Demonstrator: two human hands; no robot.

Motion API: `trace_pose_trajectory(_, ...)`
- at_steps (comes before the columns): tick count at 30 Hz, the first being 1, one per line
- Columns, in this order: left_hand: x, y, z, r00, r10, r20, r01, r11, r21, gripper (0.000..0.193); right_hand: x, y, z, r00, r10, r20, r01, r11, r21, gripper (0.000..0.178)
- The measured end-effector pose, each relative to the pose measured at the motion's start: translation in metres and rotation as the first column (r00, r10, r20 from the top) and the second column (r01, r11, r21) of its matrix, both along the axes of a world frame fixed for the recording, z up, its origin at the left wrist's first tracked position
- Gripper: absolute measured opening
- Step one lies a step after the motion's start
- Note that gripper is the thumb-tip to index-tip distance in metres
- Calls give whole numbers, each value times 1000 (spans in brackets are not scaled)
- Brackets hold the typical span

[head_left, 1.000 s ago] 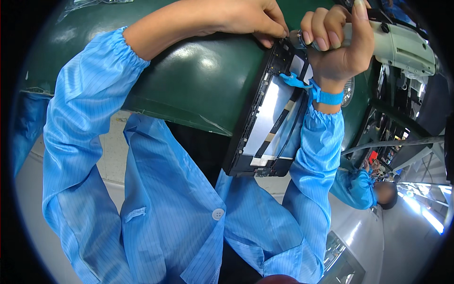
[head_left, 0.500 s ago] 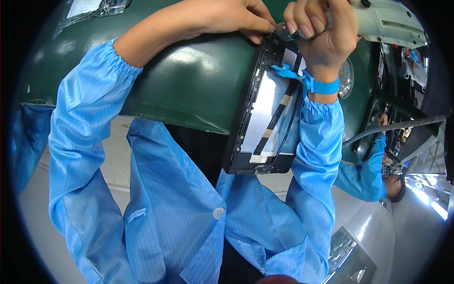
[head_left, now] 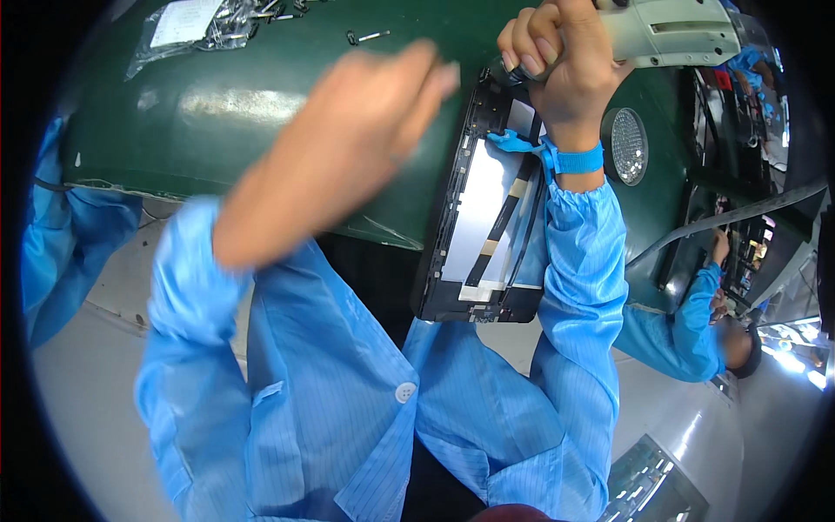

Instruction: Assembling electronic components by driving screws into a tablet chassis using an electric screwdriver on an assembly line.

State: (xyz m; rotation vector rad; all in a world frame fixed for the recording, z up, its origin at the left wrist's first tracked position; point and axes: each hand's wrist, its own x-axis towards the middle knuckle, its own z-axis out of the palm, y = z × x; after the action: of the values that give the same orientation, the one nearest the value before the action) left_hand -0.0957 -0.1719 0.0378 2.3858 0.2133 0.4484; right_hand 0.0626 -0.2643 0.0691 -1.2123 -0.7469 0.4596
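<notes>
My right hand [head_left: 574, 65] is wrapped round a pale grey-green electric screwdriver [head_left: 670, 33], whose dark nose sits over the far end of an opened tablet [head_left: 452, 217]. That tablet has a black frame, a silvery inside and dark flat cables, and it overhangs the bench edge toward me. On my right wrist is a blue strap [head_left: 578, 161], its loose end lying over the tablet. My left hand [head_left: 365, 113] is in the air left of the tablet, above the bench; its fingers are smeared by motion, so whether they hold anything is unclear.
The green bench [head_left: 261, 148] carries a clear bag of small parts [head_left: 209, 26] at the far left, with a loose small metal-and-black part [head_left: 370, 36] nearby. A round ribbed glass-like disc [head_left: 626, 146] is right of my wrist. Another person [head_left: 687, 331] works at the right.
My left hand has left the tablet's far end and swung back toward me and left. The right hand and screwdriver have shifted slightly left in view, still at the tablet.
</notes>
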Motion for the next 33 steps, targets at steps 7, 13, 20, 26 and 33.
trace_pose_trajectory(7, -94, -116, 5, 914, -157, -375, -146, 735, -662, 89, -7, -1, 14, 995, -33, -98, 36, 999, 26, 12)
trace_pose_trajectory(13, -103, -127, 12, 984, -27, -175, -137, 513, -847, 70, 36, -45, 26, 996, -55, 73, 38, 976, 216, 35)
trace_pose_trajectory(20, -34, -39, 80, 999, -12, -38, -13, 802, -597, 63, 101, -148, 49, 904, -424, -48, 422, 871, 251, 17)
trace_pose_trajectory(26, 214, -10, 49, 932, -253, 259, 362, 687, -631, 70, 123, -200, 33, 782, -612, 116, 602, 790, 115, 15)
trace_pose_trajectory(33, 400, -41, 11, 951, -281, 128, 267, 539, -799, 32, 120, -196, 35, 807, -580, 109, 572, 815, 93, 15)
